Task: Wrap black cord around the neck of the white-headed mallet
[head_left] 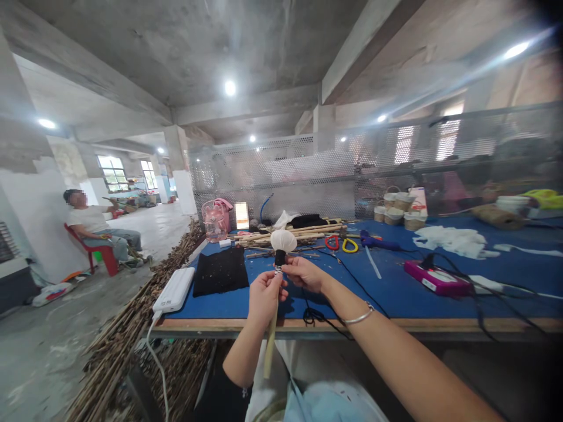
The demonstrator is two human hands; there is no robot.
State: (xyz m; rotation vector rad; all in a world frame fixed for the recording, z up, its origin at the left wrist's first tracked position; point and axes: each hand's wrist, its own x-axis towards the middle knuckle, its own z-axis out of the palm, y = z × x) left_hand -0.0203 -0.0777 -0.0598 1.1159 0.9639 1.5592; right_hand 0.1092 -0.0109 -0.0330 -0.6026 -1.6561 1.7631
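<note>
Above the front of the blue table, I hold a stick (271, 343) with a round white cloth-like head (284, 240). Just below the head is a black wrapped band (280, 259), with black-and-white stripes under it. My left hand (264, 296) is closed round the stick below the stripes, and the lower end hangs past the table edge. At the band, my right hand (304, 274) pinches with thumb and fingers; whether it has a thread end there is too small to tell. A black cord (314, 316) lies below my right hand.
A black cloth (221, 272) and a white power bank (175, 290) lie left. Behind are wooden sticks (303, 231), red-handled (332, 242) and yellow-handled scissors (350, 245). A blue glue gun (385, 241) and purple box (435, 278) sit right. A person (99, 223) sits far left.
</note>
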